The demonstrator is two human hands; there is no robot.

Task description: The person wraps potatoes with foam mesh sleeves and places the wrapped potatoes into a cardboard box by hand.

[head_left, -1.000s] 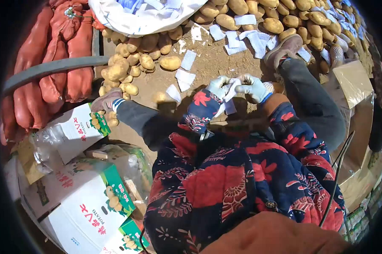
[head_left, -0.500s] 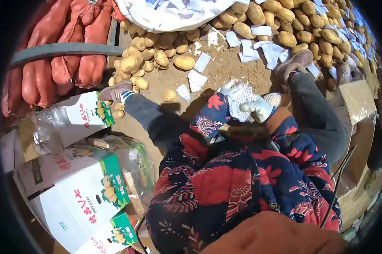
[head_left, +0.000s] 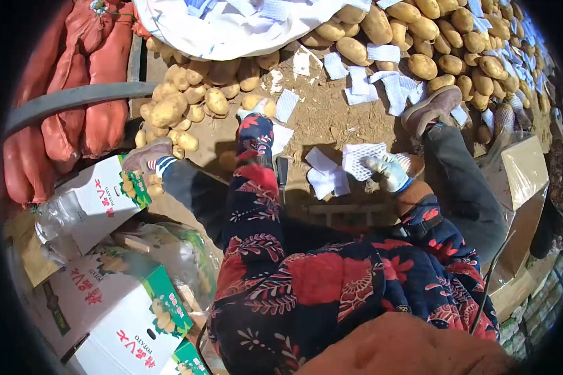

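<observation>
My gloved left hand (head_left: 251,111) reaches forward to a potato (head_left: 269,107) on the ground. It overlaps the potato, and I cannot tell whether the fingers are closed round it. In my gloved right hand (head_left: 390,173) a white foam net sleeve (head_left: 360,157) is pinched, flat and facing left. Just beside that hand a potato partly covered by netting (head_left: 415,164) shows. Several white sleeves (head_left: 324,177) lie in front of my body, left of the right hand. Another sleeve (head_left: 286,105) rests on the dirt, right of my left hand.
A potato heap (head_left: 475,59) with scattered sleeves fills the far right. A white sack (head_left: 231,34) of sleeves stands ahead, with a smaller potato pile (head_left: 172,103) before it. Red sacks (head_left: 66,94) and printed potato boxes (head_left: 125,312) are at left, a cardboard box (head_left: 523,172) at right.
My left hand has let go of the foam net sleeve and moved forward and left to the potato. My right hand keeps the sleeve. The view has shifted slightly.
</observation>
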